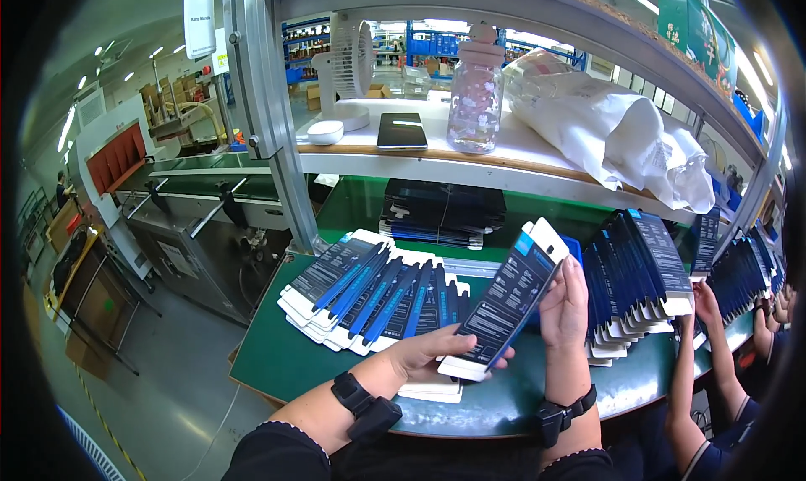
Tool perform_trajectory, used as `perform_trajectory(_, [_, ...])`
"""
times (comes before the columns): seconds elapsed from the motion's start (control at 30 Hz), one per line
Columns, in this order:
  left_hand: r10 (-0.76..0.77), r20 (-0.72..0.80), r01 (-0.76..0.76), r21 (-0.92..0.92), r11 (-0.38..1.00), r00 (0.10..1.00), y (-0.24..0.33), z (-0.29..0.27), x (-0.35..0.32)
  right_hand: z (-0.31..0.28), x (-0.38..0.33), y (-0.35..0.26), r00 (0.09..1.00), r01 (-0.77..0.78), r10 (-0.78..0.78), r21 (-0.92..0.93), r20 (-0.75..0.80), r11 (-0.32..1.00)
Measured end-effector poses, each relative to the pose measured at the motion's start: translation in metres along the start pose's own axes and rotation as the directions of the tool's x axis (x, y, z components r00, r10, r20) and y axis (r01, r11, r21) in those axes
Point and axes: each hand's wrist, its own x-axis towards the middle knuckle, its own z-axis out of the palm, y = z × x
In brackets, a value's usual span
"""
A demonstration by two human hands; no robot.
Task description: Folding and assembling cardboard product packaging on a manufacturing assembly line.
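Note:
A dark blue-and-black carton [506, 300] with white end flaps is tilted in front of me, its upper end leaning right. My left hand [437, 351] is closed on its lower end, thumb on the printed face and fingers underneath. Along the upper right edge, my right hand [564, 306] holds the same carton, fingers pointing up beside the white flap. Flattened cartons [369, 292] of the same kind lie fanned out to the left. Under my left hand a white carton edge [431, 390] shows on the green table.
More cartons [634, 271] stand in a row at the right, next to a co-worker's hands [705, 303]. A dark bundled stack [443, 208] lies at the back. Above, the shelf [537, 169] bears a fan [351, 61], a phone [402, 131], a bottle [477, 95] and a white bag [588, 116].

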Motion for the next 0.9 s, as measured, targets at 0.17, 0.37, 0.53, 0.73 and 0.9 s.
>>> perform_trajectory(0.17, [0.094,-0.199,-0.049,0.221,0.974,0.975,0.001,-0.007,0.006,0.007,-0.004,0.009,0.989,-0.144,0.148,-0.196,0.009,0.97])
perform_trajectory(0.37, [0.114,-0.232,-0.077,0.164,0.983,0.966,0.002,-0.003,0.006,0.02,-0.011,0.016,0.999,-0.005,0.027,-0.467,0.04,0.884])
perform_trajectory(0.53, [0.268,-0.328,-0.077,0.495,0.866,0.906,0.0,-0.002,0.004,0.025,-0.014,0.013,0.998,0.038,-0.013,-0.432,0.061,0.901])
perform_trajectory(0.73, [0.855,-0.315,-0.297,0.84,0.453,0.413,0.01,-0.024,0.007,0.019,-0.016,0.03,0.973,-0.101,0.195,-0.537,0.12,0.837])
perform_trajectory(0.9, [0.826,-0.317,-0.245,0.851,0.465,0.467,0.011,-0.028,0.005,0.021,-0.018,0.025,0.975,-0.087,0.202,-0.665,0.098,0.742])
